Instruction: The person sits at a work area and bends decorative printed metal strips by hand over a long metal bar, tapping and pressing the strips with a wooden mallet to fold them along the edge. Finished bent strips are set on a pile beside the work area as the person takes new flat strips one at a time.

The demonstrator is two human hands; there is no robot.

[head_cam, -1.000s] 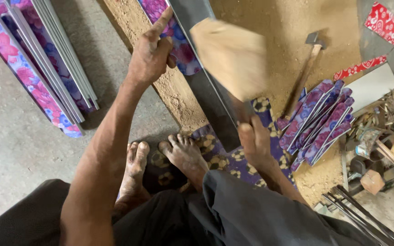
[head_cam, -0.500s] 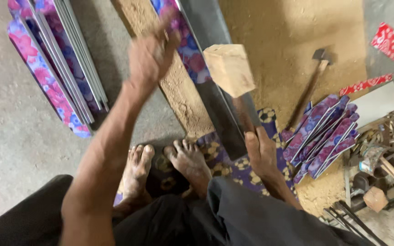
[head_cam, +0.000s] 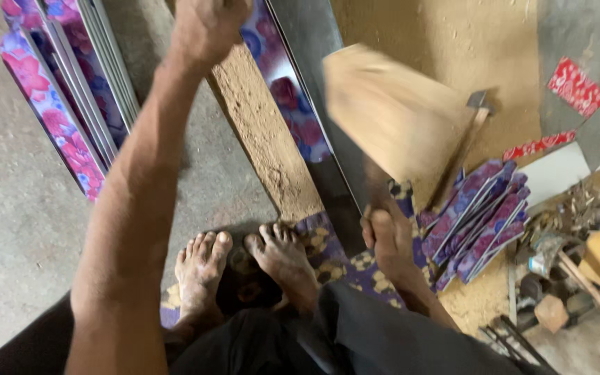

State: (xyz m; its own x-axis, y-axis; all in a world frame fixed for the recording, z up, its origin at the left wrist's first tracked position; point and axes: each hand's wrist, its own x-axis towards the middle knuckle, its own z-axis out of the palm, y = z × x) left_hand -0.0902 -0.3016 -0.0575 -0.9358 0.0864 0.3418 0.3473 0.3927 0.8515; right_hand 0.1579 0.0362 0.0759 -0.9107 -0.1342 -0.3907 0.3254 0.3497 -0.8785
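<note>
Sawdust floor (head_cam: 453,42), right hand (head_cam: 392,239) gripping wooden mallet (head_cam: 394,121), floral strips (head_cam: 484,215)

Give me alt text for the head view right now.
Seen from above, the right hand holds a blurred wooden mallet over a long metal strip; the left hand rests on the floral-printed sheet. Bare feet stand below on a patterned mat.

The person wears no sleeves: both forearms are bare to the edge of the view. The left hand (head_cam: 206,28) and the right hand (head_cam: 388,236) have no gloves and look dusty. The feet are bare, without shoes. Dark trousers, probably black, cover the legs.
</note>
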